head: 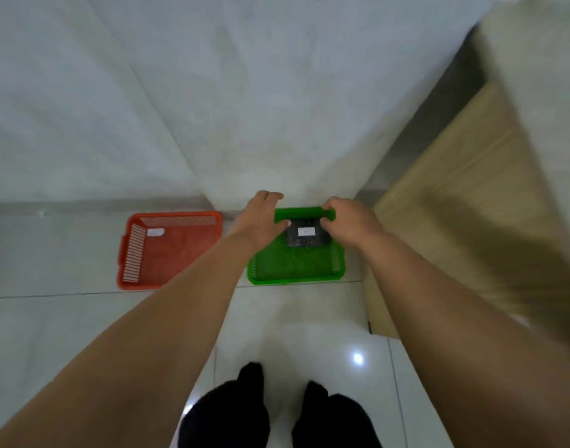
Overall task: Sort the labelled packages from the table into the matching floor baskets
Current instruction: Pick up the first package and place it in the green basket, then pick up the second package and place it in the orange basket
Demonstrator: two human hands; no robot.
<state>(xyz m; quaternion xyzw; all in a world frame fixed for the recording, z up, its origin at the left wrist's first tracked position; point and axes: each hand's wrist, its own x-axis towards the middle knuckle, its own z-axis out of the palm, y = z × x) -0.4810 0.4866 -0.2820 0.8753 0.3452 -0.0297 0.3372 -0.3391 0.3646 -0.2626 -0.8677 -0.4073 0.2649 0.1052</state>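
A black package (305,238) with a white label sits in the far part of the green floor basket (296,270). Both my arms reach down to it. My left hand (261,218) is at its left side, thumb against the package and fingers spread over the basket's far rim. At the package's right side my right hand (348,221) touches it with curled fingers. Whether the package rests on the basket floor or hangs between my hands is unclear. The red basket (167,250) stands to the left, holding only a white label on its far wall.
A white wall rises just behind the baskets. A light wooden panel or box (454,237) stands close to the green basket's right side. The floor is glossy white tile. My dark-socked feet (277,412) are at the bottom centre.
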